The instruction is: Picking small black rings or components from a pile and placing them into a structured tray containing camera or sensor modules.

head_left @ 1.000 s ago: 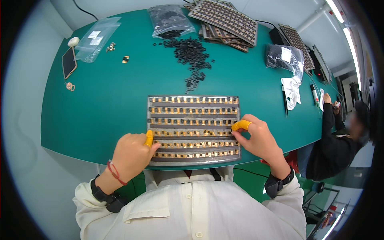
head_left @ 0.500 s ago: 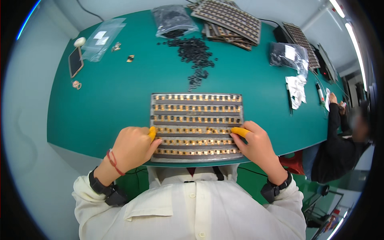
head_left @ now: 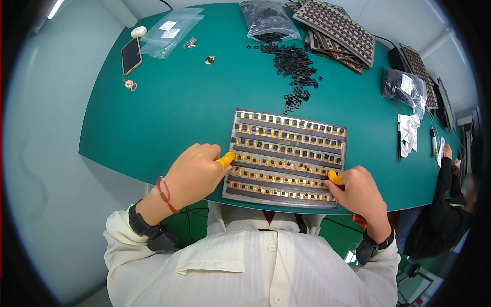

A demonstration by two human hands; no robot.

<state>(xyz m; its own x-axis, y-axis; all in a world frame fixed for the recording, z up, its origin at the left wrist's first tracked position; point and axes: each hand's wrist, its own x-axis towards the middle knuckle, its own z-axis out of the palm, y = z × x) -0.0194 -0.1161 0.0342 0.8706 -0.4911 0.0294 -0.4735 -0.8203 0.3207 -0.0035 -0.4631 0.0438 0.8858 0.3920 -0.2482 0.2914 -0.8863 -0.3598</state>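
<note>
A flat metal tray (head_left: 286,166) lies near the table's front edge, with several rows of gold-coloured metal pieces in it. Larger black pieces sit on the far rows; the near rows show more gold with small dark squares. My left hand (head_left: 197,169) is closed at the tray's left edge, its yellow-covered forefinger at the end of a middle row. At that row's right end my right hand (head_left: 359,190) pinches with a yellow-covered forefinger and thumb; whatever lies between those fingertips is hidden. Beyond the tray spreads a loose pile of small black pieces (head_left: 295,66).
An open bag of black pieces (head_left: 268,20) and stacked trays (head_left: 337,33) stand at the back. To the left lie a phone (head_left: 131,56) and a clear bag (head_left: 171,31). Another filled bag (head_left: 404,88) and white tissue (head_left: 408,134) are at right, near a person (head_left: 437,225).
The whole view has shifted and turned, so the table and tray appear farther right and slanted. Both hands remain at the same middle row of the tray.
</note>
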